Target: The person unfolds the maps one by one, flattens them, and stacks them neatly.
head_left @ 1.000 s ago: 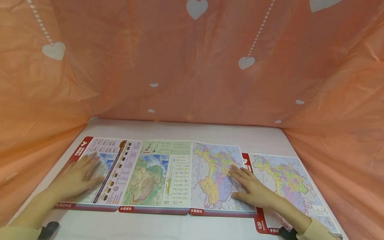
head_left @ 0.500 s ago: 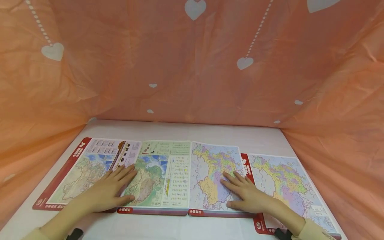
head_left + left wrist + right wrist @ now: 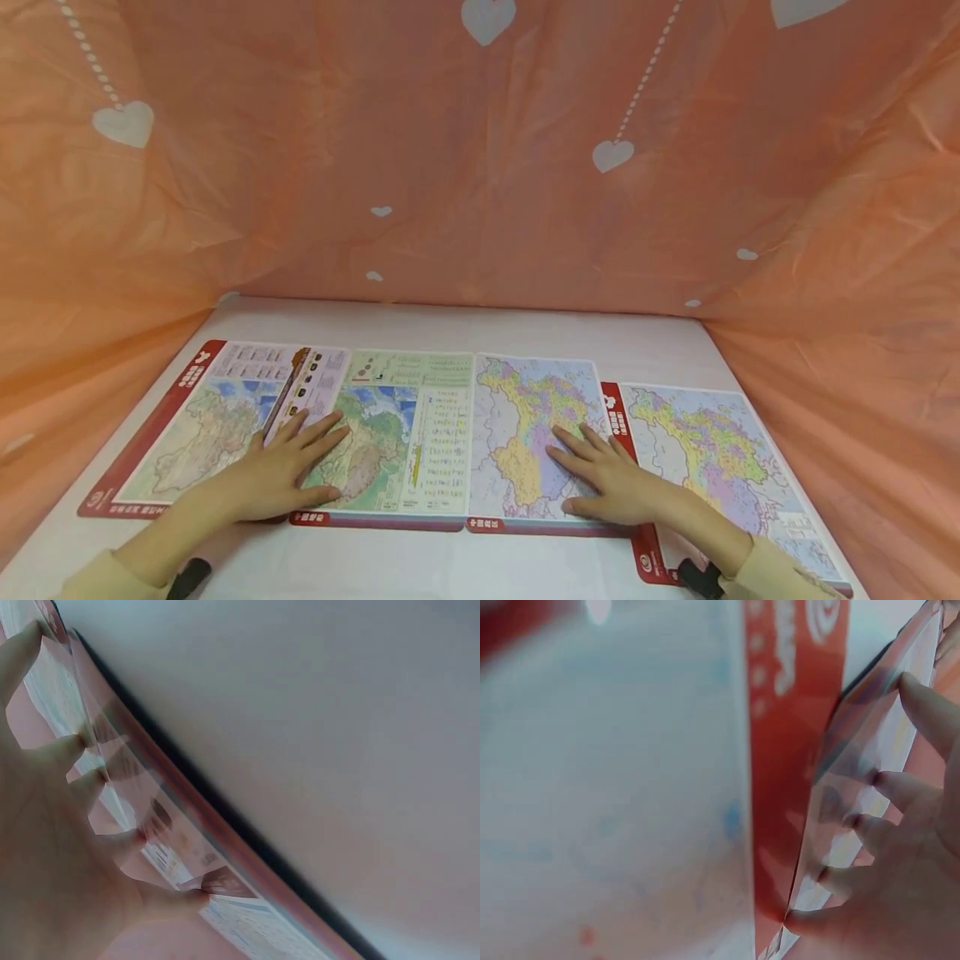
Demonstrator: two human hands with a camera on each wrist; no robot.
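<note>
Folded map (image 3: 420, 437): we see it lying opened out flat on the white table (image 3: 465, 329), with panels running from under our left hand across to under our right.
Left hand (image 3: 281, 475): we have it palm down, fingers spread and straight, pressing on the relief-map panel beside a fold.
Right hand (image 3: 607, 479): also flat with fingers spread, it presses the coloured political-map panel at that panel's right edge.
Second map (image 3: 712, 467): it lies just right of our right hand, partly under the folded map's end.
Writing: red border strips carry white characters and a round logo, all too small for us to read.
Curtain (image 3: 480, 167): orange fabric with white hearts hangs beyond both hands.
</note>
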